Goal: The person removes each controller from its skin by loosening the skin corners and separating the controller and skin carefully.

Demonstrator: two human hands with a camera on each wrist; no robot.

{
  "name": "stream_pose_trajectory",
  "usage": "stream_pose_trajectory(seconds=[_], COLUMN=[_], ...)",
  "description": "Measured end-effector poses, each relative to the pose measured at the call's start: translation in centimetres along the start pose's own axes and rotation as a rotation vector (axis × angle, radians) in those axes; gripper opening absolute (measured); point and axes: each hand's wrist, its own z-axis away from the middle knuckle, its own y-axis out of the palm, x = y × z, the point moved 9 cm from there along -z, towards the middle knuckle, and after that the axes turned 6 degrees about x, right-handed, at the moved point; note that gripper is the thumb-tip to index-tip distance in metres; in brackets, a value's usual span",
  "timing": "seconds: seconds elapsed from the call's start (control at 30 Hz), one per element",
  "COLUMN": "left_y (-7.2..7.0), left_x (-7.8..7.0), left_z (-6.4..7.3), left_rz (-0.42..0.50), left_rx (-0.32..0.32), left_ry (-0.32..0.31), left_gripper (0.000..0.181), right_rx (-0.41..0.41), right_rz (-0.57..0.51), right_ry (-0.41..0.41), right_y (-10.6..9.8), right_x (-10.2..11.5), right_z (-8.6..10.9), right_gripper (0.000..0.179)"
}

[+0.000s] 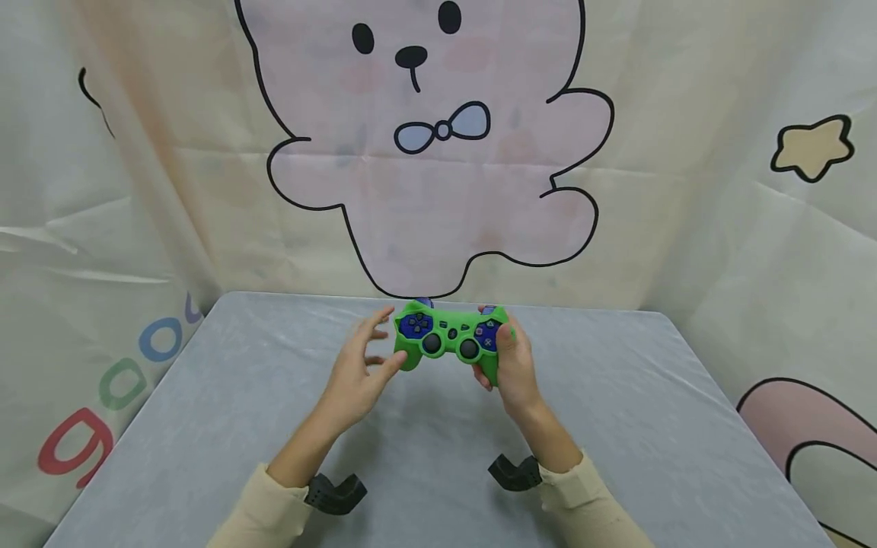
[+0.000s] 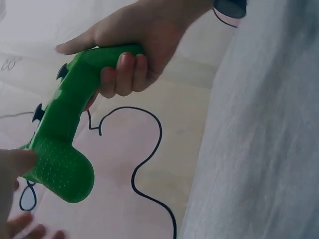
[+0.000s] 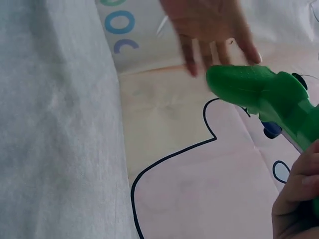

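A green game controller [image 1: 448, 327] with blue button areas and two dark thumbsticks is held up over the table, its face toward the head camera. My right hand [image 1: 517, 369] grips its right handle, thumb on the front by the buttons and fingers curled behind, as the left wrist view also shows on the controller [image 2: 65, 109]. Beside the left handle is my left hand [image 1: 356, 373], fingers spread and loosely bent, with the thumb tip right at the handle. In the right wrist view the left hand [image 3: 209, 25] has its fingers apart near the handle's end.
A table [image 1: 240, 365] under a light blue-grey cloth spreads below both hands. Behind it hangs a pale curtain [image 1: 658, 137] printed with a bear, a star and coloured letters. Each wrist wears a dark strap mount, such as the left one [image 1: 336, 495].
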Motion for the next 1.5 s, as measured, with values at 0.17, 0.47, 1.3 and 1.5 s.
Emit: stream_pose_trajectory(seconds=[0.17, 0.47, 1.3, 1.5], left_y=[-0.2, 0.2, -0.5, 0.3], left_x=[-3.5, -4.9, -2.0, -3.1], left_z=[1.3, 2.2, 0.3, 1.0], left_rz=[-0.287, -0.542, -0.077, -0.025], left_rx=[-0.226, -0.412, -0.065, -0.070], left_ry=[0.269, 0.430, 0.144, 0.178], left_gripper=[0.041, 0.038, 0.010, 0.008], right_rx=[-0.077, -0.084, -0.092, -0.153], right_rz=[0.012, -0.013, 0.191, 0.216], right_ry=[-0.052, -0.097, -0.119, -0.127], right_y=[-0.3, 1.1, 1.7, 1.0], right_x=[-0.1, -0.3, -0.5, 0.1], right_z=[0.3, 0.7, 0.9, 1.2], right_gripper=[0.059, 0.056, 0.054, 0.043])
